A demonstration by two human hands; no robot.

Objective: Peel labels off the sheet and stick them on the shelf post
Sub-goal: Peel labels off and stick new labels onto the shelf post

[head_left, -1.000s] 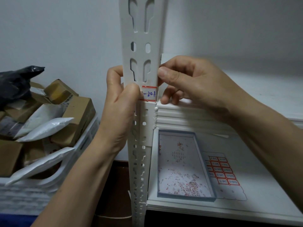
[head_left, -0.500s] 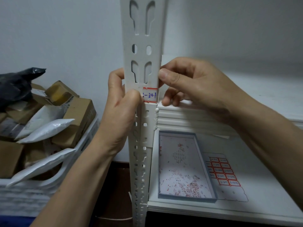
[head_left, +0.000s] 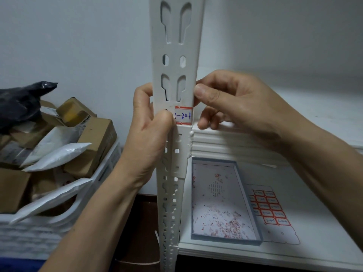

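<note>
Head view showed a white shelf post (head_left: 174, 46) standing upright in the middle, with slots and holes along it. A label (head_left: 183, 115) with red bands and blue handwriting was stuck on the front of the post, just under a pair of slots. The left hand (head_left: 149, 138) gripped the post from its left side, with the fingers curled behind it and the thumb pressed on the left part of the label. The right hand (head_left: 235, 107) pinched the right edge of the post just above the label, with the thumb in front and the other fingers bent behind. On the white shelf (head_left: 314, 222) below lay a shallow box (head_left: 222, 201) with paper scraps inside. The label sheet (head_left: 269, 211) lay flat just beside it, on the right. At the left stood a white crate (head_left: 59, 228) full of parcels.
</note>
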